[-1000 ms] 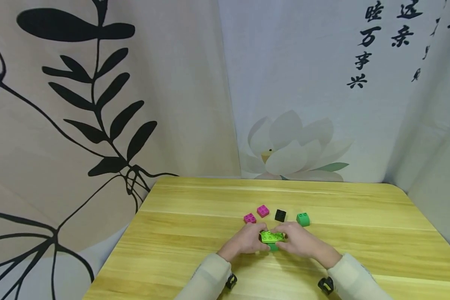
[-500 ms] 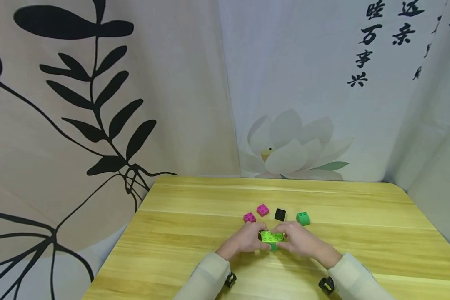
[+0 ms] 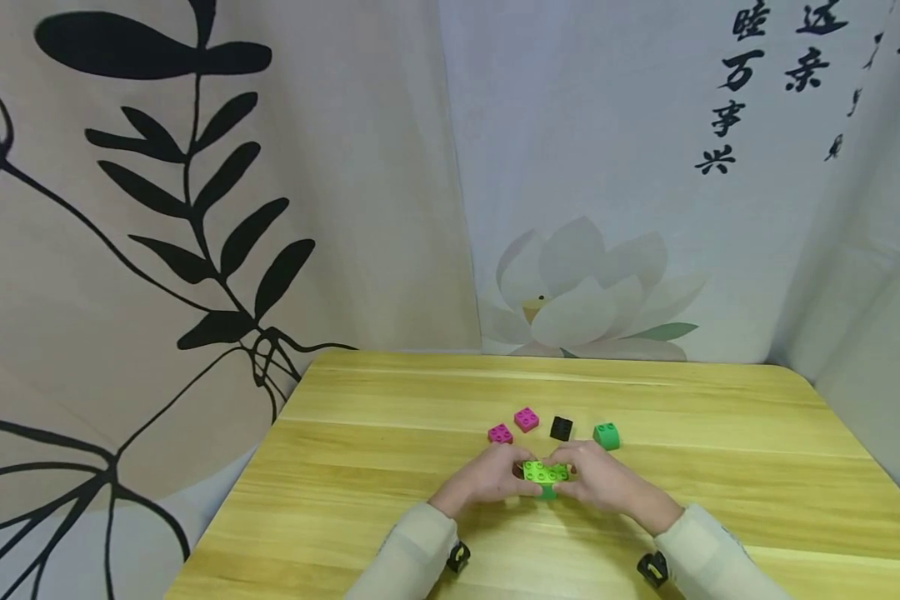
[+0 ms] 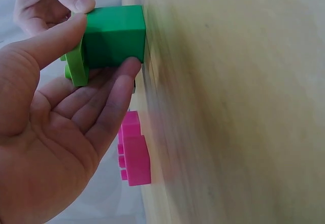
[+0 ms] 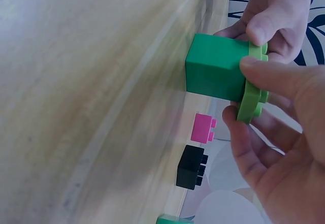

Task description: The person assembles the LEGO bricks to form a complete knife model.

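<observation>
A lime-green studded plate (image 3: 545,472) sits on top of a larger green brick (image 5: 216,66), which stands on the table. My left hand (image 3: 490,476) pinches the plate's left end, its thumb on the near side. At the other end my right hand (image 3: 596,477) grips the same plate between thumb and fingers. The plate reaches past the brick's sides. In the left wrist view, a lower finger of the left hand touches the green brick (image 4: 114,36). Fingers partly hide the far side of the plate in the head view.
Beyond the hands lie two pink bricks (image 3: 500,434), a black brick (image 3: 561,428) and another green brick (image 3: 606,437) with a curved side. They rest on the wooden table (image 3: 390,417), whose far edge meets a printed curtain (image 3: 375,167).
</observation>
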### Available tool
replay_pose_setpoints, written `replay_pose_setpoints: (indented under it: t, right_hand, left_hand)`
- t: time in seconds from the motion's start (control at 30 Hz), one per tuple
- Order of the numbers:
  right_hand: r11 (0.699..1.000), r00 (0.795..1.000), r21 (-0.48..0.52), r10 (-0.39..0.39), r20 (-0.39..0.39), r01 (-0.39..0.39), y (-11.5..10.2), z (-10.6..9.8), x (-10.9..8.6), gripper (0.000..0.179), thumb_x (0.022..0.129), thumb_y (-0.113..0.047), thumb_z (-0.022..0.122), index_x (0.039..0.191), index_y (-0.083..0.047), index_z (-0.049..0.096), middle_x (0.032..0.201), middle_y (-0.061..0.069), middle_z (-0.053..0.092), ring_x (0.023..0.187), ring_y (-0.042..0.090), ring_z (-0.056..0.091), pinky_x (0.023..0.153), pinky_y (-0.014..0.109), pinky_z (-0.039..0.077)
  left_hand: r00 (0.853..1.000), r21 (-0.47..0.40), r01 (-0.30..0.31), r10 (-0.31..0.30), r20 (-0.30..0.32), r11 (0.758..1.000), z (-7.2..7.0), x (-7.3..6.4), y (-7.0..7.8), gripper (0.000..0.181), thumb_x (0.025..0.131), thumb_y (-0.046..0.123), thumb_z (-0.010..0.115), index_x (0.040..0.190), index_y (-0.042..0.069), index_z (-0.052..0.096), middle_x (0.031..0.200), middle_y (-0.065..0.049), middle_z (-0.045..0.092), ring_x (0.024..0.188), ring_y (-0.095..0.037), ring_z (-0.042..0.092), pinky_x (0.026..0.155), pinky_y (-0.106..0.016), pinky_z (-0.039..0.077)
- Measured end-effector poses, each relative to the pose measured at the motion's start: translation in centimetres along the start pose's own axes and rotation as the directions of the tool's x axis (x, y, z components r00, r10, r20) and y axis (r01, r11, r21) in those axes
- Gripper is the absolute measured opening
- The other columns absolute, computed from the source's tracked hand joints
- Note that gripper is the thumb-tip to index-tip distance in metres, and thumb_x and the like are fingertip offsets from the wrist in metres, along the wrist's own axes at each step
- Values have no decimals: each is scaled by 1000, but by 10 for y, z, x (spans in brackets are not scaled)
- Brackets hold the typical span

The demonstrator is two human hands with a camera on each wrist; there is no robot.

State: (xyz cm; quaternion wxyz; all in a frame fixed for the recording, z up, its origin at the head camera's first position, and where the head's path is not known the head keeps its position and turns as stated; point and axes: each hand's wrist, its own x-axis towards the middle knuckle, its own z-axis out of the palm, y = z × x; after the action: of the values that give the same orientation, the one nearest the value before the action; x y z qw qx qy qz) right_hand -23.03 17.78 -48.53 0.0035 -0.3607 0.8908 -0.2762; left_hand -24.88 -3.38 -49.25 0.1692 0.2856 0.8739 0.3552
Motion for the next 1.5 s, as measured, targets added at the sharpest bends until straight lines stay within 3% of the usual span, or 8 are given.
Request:
replay_pose_setpoints:
  t: [0.7, 0.9, 1.2, 1.5]
  right_hand:
    - [991, 992, 76, 112, -55, -108, -1, 10, -7, 35, 78, -11, 76, 111, -7, 67, 105, 3, 65, 85, 12, 59, 69, 22, 51]
    - [972, 985, 167, 170, -25, -163, 2, 11, -5, 33, 78, -10, 76, 109, -11, 65, 103, -2, 63, 87, 14, 58, 71, 24, 51]
    - [962, 986, 220, 166, 10, -164, 11, 12, -2, 31, 80, -14, 75, 110, -11, 64, 102, -3, 62, 81, 8, 58, 68, 22, 51]
    - [961, 984, 214, 177, 6, -174, 10, 12, 1, 33, 80, -11, 75, 110, -7, 64, 101, -1, 62, 82, 10, 58, 68, 22, 51]
  left_hand:
    - [999, 0, 31, -31, 21, 1000, 2, 0, 0, 33, 82, 23, 75, 110, 9, 67, 85, 10, 63, 73, -1, 57, 65, -17, 48]
    - [1000, 30, 17, -18, 15, 999, 4, 0, 1, 31, 81, 25, 75, 107, 10, 66, 83, 11, 60, 70, -1, 54, 65, -17, 47]
    - [1000, 34, 5, -5, -5, 999, 1, 1, -2, 33, 81, 26, 75, 108, 11, 66, 83, 11, 59, 70, -2, 53, 64, -18, 46]
    - [1000, -26, -9, 8, -30, 1000, -11, -2, -11, 41, 78, 20, 79, 114, 8, 64, 96, 7, 64, 88, -5, 59, 79, -20, 48]
